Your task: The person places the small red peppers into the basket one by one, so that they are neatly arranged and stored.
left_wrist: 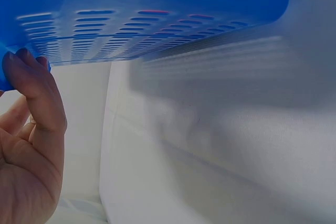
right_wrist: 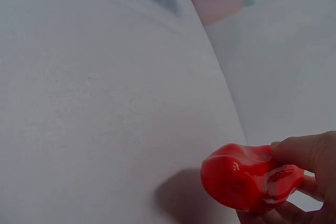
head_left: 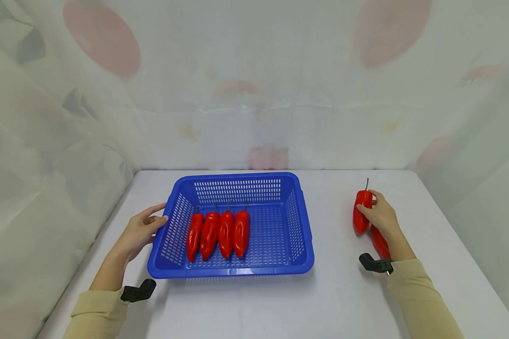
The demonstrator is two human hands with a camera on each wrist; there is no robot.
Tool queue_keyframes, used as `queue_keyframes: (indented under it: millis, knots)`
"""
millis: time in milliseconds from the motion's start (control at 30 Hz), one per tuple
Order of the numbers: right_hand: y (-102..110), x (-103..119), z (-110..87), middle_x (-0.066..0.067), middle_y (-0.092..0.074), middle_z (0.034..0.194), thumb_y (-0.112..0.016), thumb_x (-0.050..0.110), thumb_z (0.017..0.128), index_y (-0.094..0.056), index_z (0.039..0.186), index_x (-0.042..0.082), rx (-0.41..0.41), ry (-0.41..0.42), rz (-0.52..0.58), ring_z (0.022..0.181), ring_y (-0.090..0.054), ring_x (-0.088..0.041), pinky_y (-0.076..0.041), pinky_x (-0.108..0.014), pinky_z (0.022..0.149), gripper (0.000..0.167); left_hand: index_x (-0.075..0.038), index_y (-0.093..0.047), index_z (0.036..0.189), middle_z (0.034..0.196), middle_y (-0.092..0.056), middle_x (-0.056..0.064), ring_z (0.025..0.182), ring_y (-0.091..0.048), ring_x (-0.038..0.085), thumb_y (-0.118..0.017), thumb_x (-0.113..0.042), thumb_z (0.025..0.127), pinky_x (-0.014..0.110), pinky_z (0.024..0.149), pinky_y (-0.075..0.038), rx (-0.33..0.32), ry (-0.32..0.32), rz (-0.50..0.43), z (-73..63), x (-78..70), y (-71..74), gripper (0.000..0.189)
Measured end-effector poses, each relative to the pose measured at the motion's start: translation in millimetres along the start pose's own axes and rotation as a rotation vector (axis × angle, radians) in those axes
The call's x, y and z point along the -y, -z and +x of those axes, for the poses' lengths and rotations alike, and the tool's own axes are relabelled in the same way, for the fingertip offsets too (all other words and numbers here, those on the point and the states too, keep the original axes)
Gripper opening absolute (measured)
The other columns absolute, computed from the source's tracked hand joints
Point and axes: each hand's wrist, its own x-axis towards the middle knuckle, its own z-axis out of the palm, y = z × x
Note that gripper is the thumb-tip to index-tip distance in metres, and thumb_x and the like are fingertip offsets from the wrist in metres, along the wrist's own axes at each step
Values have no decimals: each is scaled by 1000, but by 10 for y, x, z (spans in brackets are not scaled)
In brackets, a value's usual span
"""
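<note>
A blue plastic basket (head_left: pixel 258 271) with slotted walls stands left of the middle of the table. Several red peppers (head_left: pixel 226 234) lie side by side in its left half, stems pointing away from me. My left hand (head_left: pixel 138 233) grips the basket's left rim, thumb on top; the left wrist view shows the curled fingers (left_wrist: pixel 44 95) at its edge. Over on the right, my right hand (head_left: pixel 381 214) pinches a red pepper (head_left: pixel 361 212) between thumb and fingers. In the right wrist view this pepper (right_wrist: pixel 236 177) appears above the tabletop, with its shadow beside it.
Another red pepper (head_left: pixel 380 242) lies on the white table (head_left: pixel 335 292) beneath my right hand and wrist, partly hidden. Pale patterned cloth (head_left: pixel 246 94) hangs behind the table and along both sides. Black wrist cameras (head_left: pixel 138 291) sit on both wrists.
</note>
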Motion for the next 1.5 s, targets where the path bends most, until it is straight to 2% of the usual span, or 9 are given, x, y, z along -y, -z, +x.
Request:
queue_keyframes:
  millis: [200, 433, 900, 1167, 1500]
  knots:
    - [2, 125, -20, -32, -29, 137, -56, 28, 89, -8, 147, 4, -14, 11, -3, 117, -36, -48, -52, -53, 79, 78, -17, -25, 146, 113, -55, 22, 87, -65, 20, -52, -41, 92, 37, 75, -56, 5, 2, -2, -4, -4, 9, 65]
    - [22, 252, -47, -31, -32, 136, -56, 29, 89, -11, 147, 5, -37, 72, -20, 116, -38, -48, -50, -56, 81, 76, -16, -25, 146, 112, -55, 22, 86, -65, 19, -52, -41, 92, 36, 75, -56, 3, -2, 1, -10, -10, 2, 65]
    - [111, 562, -162, -29, -37, 133, -56, 35, 89, -16, 146, 6, -51, 193, 7, 113, -43, -45, -50, -53, 82, 75, -15, -26, 146, 112, -55, 22, 86, -65, 18, -52, -41, 92, 37, 75, -56, 4, -1, 1, -8, -7, 4, 66]
    - [99, 748, -196, -27, -39, 132, -60, 35, 86, -21, 144, 6, -66, 227, 23, 113, -44, -43, -50, -52, 82, 76, -15, -26, 146, 111, -55, 22, 85, -65, 18, -52, -41, 92, 37, 75, -56, 3, -6, 3, -2, -1, 4, 66]
    - [51, 974, -228, -27, -41, 131, -60, 34, 87, -21, 144, 6, -25, 290, 55, 110, -48, -42, -51, -51, 83, 74, -14, -25, 146, 113, -55, 23, 86, -65, 19, -52, -41, 92, 37, 75, -56, 5, -6, 7, -9, -3, 10, 66]
